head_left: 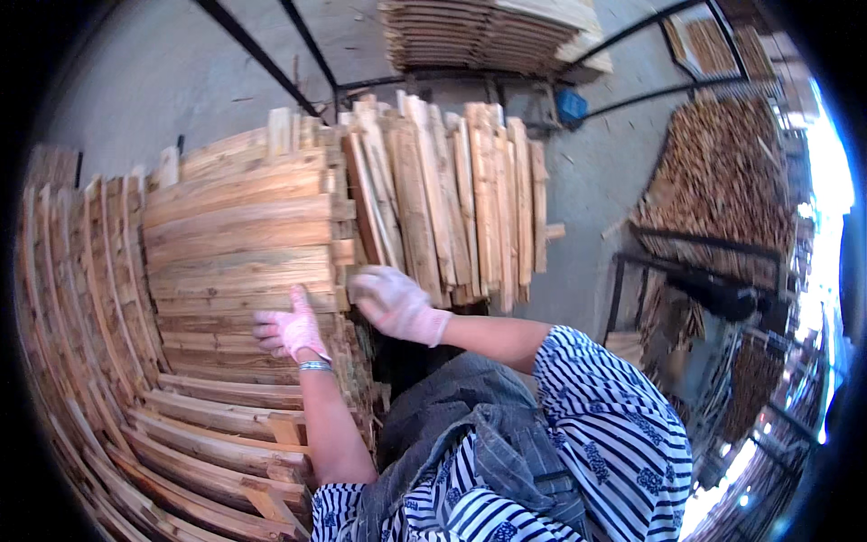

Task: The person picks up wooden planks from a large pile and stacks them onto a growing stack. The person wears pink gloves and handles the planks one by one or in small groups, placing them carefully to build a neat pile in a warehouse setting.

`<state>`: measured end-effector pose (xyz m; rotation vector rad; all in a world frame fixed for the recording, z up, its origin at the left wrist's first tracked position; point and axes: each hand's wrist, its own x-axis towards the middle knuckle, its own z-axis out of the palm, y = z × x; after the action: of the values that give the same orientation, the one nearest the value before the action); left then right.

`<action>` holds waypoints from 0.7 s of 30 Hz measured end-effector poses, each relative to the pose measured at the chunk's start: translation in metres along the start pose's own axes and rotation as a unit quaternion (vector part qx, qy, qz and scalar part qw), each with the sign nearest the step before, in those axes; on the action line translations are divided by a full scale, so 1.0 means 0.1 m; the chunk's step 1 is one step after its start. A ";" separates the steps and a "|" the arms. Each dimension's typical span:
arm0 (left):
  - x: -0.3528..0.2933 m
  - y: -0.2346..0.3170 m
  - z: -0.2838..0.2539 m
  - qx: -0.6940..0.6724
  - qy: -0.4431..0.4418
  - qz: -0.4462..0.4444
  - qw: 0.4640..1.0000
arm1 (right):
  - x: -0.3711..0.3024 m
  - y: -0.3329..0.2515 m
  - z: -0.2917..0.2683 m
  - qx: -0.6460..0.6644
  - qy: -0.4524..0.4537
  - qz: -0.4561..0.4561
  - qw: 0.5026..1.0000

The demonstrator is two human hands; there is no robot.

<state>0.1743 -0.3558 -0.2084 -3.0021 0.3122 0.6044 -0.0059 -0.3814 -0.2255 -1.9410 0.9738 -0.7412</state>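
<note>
My left hand (291, 331), in a pink and white work glove, is over the near right part of a flat layer of wooden boards (239, 235). Its fingers and thumb are spread and hold nothing; whether it touches the wood I cannot tell. Right of it, my right hand (397, 305), in a similar glove, is at the right edge of this layer. It is smeared by motion and its fingertips are hard to make out. Just beyond it lies a pile of loose wooden planks (433, 190), side by side and pointing away from me.
Stacked long boards (90, 271) stand at the far left, with more layered boards (217, 434) at the near left. A black metal frame (307, 54) rises behind. Farther off are a board stack (488, 36), a blue container (571, 107) and a large wood pile (718, 172).
</note>
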 end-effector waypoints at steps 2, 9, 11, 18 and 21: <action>0.00 -0.12 0.10 -0.163 0.016 0.053 0.985 | -0.85 0.43 -0.36 -0.068 -0.257 0.306 0.914; -1.74 -0.36 1.05 -0.368 -0.591 0.203 0.689 | -2.28 1.10 -1.32 0.025 -0.133 0.598 0.790; -1.87 -0.51 1.58 -0.308 -0.610 0.187 0.706 | -2.41 1.51 -1.36 0.006 -0.003 0.621 0.784; -1.83 -0.11 2.77 -0.297 -0.672 -0.075 0.674 | -2.13 2.87 -1.79 -0.015 0.090 0.597 0.797; -1.99 -0.16 3.11 -0.311 -0.635 -0.160 0.689 | -2.06 3.38 -1.88 0.003 0.139 0.593 0.793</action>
<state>-0.1189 -0.2718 -0.4175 -2.0500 -0.5981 2.7916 -0.3795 -0.4077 -0.4534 -0.8426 2.0291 -0.2424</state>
